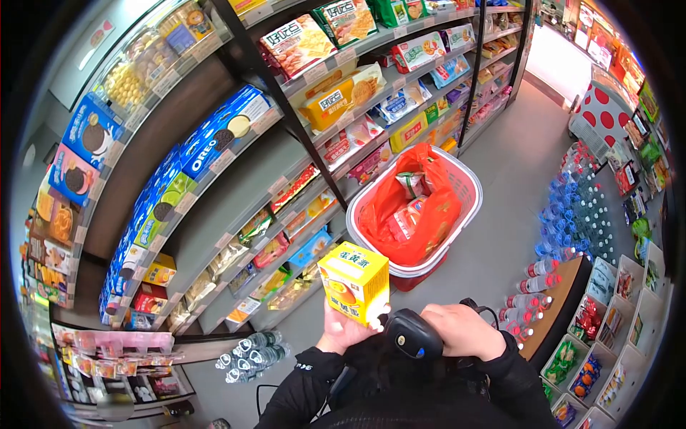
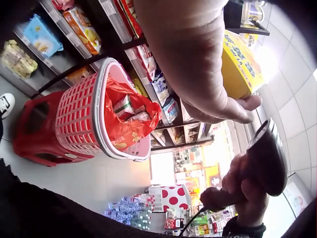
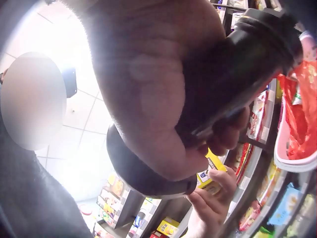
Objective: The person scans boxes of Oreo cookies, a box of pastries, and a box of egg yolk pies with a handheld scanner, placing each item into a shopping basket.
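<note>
The left hand (image 1: pixel 343 330) is gripping an upright yellow box (image 1: pixel 355 281) from below, just left of the black scanner (image 1: pixel 413 333) the right hand (image 1: pixel 464 330) is clutching; a red basket (image 1: pixel 466 189) is sitting beyond.

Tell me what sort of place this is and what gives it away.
Most likely a small convenience store: shelves packed with boxed biscuits, a pink shopping basket in the aisle, bottled water stacked opposite, and the right hand gripping a handheld scanner beside the left hand and its yellow box.
</note>
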Action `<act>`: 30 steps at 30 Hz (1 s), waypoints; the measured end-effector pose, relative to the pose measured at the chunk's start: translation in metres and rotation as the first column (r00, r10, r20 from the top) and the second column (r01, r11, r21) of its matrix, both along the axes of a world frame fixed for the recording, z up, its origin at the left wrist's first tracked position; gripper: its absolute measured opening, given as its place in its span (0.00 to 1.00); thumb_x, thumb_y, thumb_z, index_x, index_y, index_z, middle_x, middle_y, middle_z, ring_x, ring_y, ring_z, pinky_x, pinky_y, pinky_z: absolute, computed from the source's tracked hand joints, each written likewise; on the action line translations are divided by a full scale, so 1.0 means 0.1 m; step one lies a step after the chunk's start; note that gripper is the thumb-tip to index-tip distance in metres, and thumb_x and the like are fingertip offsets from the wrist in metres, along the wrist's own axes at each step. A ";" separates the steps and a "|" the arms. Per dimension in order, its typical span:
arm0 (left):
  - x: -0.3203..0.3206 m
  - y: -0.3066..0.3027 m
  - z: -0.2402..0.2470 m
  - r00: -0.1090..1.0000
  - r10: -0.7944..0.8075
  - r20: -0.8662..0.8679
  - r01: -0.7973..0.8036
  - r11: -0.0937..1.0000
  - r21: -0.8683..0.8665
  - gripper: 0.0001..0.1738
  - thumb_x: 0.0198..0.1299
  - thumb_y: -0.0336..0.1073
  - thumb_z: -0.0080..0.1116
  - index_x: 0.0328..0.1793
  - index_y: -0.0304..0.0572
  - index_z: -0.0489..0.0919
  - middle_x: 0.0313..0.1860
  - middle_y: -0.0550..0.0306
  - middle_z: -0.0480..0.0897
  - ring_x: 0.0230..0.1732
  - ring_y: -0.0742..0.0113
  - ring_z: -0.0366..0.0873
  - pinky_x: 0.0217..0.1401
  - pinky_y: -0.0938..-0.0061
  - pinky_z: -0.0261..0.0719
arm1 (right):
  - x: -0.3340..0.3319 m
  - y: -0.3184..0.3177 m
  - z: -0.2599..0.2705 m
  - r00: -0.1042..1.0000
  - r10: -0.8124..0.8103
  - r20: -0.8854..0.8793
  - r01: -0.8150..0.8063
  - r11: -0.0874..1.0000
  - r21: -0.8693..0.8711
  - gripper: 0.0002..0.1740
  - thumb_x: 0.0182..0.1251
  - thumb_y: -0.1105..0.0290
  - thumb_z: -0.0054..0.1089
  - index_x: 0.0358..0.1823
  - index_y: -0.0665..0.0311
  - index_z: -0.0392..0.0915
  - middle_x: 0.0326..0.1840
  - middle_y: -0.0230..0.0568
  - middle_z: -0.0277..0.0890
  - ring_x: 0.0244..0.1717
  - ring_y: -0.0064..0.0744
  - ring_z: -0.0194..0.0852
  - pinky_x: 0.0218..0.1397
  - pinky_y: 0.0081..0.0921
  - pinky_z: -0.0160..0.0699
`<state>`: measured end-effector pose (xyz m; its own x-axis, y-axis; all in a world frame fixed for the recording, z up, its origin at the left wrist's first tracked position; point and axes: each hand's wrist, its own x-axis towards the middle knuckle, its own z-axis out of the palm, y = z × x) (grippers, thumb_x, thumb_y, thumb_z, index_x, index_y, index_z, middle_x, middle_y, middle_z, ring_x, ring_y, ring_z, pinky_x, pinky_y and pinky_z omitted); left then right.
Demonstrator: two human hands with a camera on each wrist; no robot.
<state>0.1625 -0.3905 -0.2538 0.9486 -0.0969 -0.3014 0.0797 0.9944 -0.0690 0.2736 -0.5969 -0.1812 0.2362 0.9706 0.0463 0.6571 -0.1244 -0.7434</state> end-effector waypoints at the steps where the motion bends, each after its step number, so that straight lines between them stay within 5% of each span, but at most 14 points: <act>1: -0.02 0.01 -0.05 0.996 -0.034 0.088 0.032 0.999 0.014 0.43 0.49 0.71 0.30 0.64 0.50 0.60 0.58 0.43 0.64 0.48 0.40 0.68 0.38 0.56 0.70 | 0.00 0.00 0.00 1.000 0.006 0.000 -0.006 1.000 -0.002 0.17 0.34 0.77 0.56 0.31 0.66 0.66 0.28 0.43 0.65 0.35 0.44 0.69 0.36 0.33 0.70; 4: -0.09 0.08 -0.15 0.968 -0.127 0.216 0.134 0.991 -0.018 0.43 0.50 0.71 0.29 0.64 0.49 0.60 0.58 0.45 0.64 0.48 0.41 0.67 0.38 0.56 0.70 | 0.01 0.01 0.01 0.999 0.012 0.041 -0.011 1.000 -0.023 0.17 0.35 0.77 0.57 0.32 0.66 0.66 0.28 0.43 0.65 0.34 0.44 0.70 0.35 0.33 0.70; 11: -0.16 0.08 -0.03 0.986 -0.007 0.168 0.008 1.000 -0.007 0.43 0.50 0.70 0.29 0.64 0.49 0.59 0.58 0.41 0.63 0.46 0.41 0.68 0.41 0.56 0.69 | 0.03 0.06 0.01 1.000 -0.022 0.008 0.022 1.000 -0.010 0.19 0.38 0.74 0.59 0.36 0.66 0.67 0.31 0.45 0.66 0.36 0.45 0.70 0.37 0.33 0.70; 14: -0.25 0.19 -0.11 0.984 -0.011 0.176 -0.002 0.997 0.077 0.41 0.51 0.67 0.29 0.64 0.47 0.59 0.58 0.41 0.64 0.48 0.42 0.68 0.47 0.51 0.67 | 0.05 0.11 -0.04 0.989 -0.057 -0.133 0.054 0.998 -0.030 0.25 0.38 0.71 0.62 0.43 0.65 0.68 0.37 0.45 0.69 0.39 0.45 0.70 0.42 0.31 0.70; 16: -0.30 0.28 -0.17 0.983 -0.040 0.178 0.005 0.981 0.193 0.40 0.51 0.65 0.29 0.64 0.46 0.58 0.59 0.42 0.64 0.51 0.42 0.66 0.53 0.47 0.64 | 0.06 0.15 -0.12 0.961 -0.095 -0.258 0.150 0.968 0.202 0.30 0.37 0.70 0.64 0.47 0.65 0.68 0.43 0.43 0.70 0.40 0.44 0.71 0.46 0.29 0.70; 17: -0.34 0.31 -0.16 0.992 0.013 0.126 -0.043 0.971 0.237 0.40 0.52 0.64 0.31 0.65 0.46 0.57 0.60 0.44 0.63 0.54 0.42 0.66 0.56 0.46 0.61 | 0.06 0.12 -0.25 0.893 -0.163 -0.419 0.219 0.972 0.088 0.33 0.36 0.71 0.66 0.50 0.65 0.68 0.47 0.42 0.71 0.42 0.38 0.72 0.50 0.27 0.68; 20: -0.40 0.38 0.10 0.997 0.071 -0.020 -0.056 0.910 0.411 0.38 0.54 0.62 0.34 0.65 0.46 0.56 0.61 0.45 0.62 0.56 0.44 0.64 0.56 0.46 0.62 | 0.02 0.23 -0.20 0.813 -0.232 -0.534 0.353 0.926 0.136 0.32 0.37 0.74 0.66 0.50 0.67 0.67 0.46 0.41 0.72 0.46 0.32 0.71 0.51 0.25 0.67; 28: -0.72 0.80 0.10 0.990 0.003 -0.138 0.070 0.847 0.528 0.36 0.56 0.60 0.39 0.65 0.46 0.55 0.61 0.46 0.62 0.58 0.44 0.63 0.53 0.45 0.65 | -0.04 0.61 -0.25 0.812 -0.248 -0.529 0.365 0.922 0.127 0.37 0.35 0.74 0.69 0.53 0.67 0.65 0.47 0.38 0.71 0.48 0.28 0.68 0.52 0.26 0.66; 30: -0.86 0.95 0.14 0.977 -0.017 -0.213 0.168 0.677 0.717 0.33 0.59 0.56 0.40 0.64 0.46 0.55 0.61 0.46 0.62 0.58 0.47 0.64 0.49 0.49 0.70 | -0.10 0.74 -0.33 0.814 -0.241 -0.528 0.350 0.930 0.114 0.37 0.35 0.74 0.69 0.53 0.67 0.64 0.47 0.38 0.71 0.48 0.28 0.68 0.53 0.27 0.66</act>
